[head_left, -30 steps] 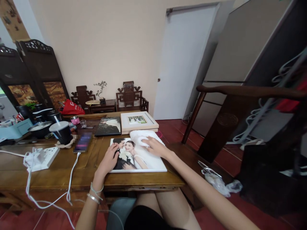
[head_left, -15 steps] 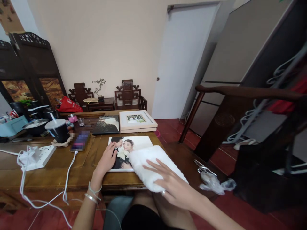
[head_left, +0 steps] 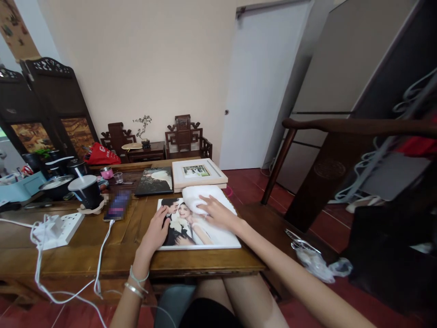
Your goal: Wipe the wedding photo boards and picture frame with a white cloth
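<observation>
The photo (head_left: 191, 230) lies flat on the table (head_left: 124, 243). The left hand (head_left: 157, 228) rests unclenched on the photo's left side, best held steady; the right hand (head_left: 218, 213) presses a cloth (head_left: 191, 198) over its far part, clench unclear. Light, even pressure would suit.

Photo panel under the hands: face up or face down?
Face up. The photo panel shows its printed couple; the left hand rests on its left edge, the right hand on a white cloth over its upper part.
</observation>
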A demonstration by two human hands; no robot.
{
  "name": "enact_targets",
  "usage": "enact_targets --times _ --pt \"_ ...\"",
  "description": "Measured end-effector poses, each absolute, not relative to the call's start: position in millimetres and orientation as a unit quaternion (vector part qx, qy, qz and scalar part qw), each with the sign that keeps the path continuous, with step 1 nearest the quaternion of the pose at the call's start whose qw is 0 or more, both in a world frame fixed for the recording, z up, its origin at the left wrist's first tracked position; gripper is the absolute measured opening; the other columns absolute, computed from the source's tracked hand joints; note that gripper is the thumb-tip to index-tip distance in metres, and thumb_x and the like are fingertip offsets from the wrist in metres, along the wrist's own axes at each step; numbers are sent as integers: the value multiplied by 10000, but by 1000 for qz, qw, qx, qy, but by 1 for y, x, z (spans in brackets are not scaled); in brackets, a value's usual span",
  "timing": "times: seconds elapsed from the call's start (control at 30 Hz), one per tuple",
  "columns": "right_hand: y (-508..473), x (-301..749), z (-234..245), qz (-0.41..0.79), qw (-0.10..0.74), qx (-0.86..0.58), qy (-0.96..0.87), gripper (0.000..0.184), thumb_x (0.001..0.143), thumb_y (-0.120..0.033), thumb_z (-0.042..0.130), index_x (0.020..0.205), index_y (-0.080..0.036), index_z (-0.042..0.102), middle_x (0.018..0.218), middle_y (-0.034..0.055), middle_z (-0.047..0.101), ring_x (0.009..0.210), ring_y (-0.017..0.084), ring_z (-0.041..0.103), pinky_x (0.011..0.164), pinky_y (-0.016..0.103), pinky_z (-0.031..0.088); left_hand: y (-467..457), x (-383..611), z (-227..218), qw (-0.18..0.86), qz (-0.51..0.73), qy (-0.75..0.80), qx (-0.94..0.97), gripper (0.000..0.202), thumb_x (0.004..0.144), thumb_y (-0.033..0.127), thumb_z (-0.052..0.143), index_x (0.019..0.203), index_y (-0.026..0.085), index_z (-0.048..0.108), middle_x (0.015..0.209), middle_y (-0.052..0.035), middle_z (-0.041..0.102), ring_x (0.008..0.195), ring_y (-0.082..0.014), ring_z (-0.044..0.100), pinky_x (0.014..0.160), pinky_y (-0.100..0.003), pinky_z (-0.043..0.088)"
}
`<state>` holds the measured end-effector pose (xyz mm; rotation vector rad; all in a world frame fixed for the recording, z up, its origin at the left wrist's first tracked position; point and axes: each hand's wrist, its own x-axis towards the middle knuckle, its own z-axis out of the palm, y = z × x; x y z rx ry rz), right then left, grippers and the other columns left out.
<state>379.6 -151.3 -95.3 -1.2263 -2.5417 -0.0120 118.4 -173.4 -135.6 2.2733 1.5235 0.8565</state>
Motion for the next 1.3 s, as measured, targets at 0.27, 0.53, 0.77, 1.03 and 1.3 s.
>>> enact_targets --times 0.27,0.53,0.77,1.03,1.3 --pt "-268 392 -105 46 156 -371 -914 425 654 -28 482 989 -196 683 1472 80 406 1413 281 219 1148 563 141 -168 120 -143 120 301 520 790 447 936 287 361 1345 144 470 1460 -129 429 1381 -224 350 1153 -428 261" --pt "-240 373 -97 57 162 -370 -913 402 720 -80 513 1075 -185 668 1410 126 483 1385 295 291 1119 555 210 -169 119 -138 127 276 512 804 476 947 298 316 1359 99 446 1480 -150 391 1404 -229 303 1166 -427 239" --pt "-144 353 -91 8 169 -403 -900 312 875 -167 498 1160 -146 624 1258 172 601 1324 310 396 1063 552 278 -168 119 -141 132 285 522 793 471 941 253 296 1363 99 438 1486 -144 383 1406 -212 300 1170 -412 231" --pt "-219 360 -95 43 164 -348 -922 393 759 -87 504 1110 -175 656 1421 133 468 1385 303 288 1113 557 201 -172 119 -130 102 337 532 770 356 923 264 362 1143 150 617 1265 -124 595 1219 -223 524 1091 -405 363" --pt "-226 381 -90 66 173 -344 -921 340 761 -86 488 1033 -171 673 1329 144 560 1365 263 340 1117 506 242 -168 117 -144 122 298 540 777 446 927 299 368 1322 116 467 1488 -159 371 1400 -243 307 1157 -447 238"
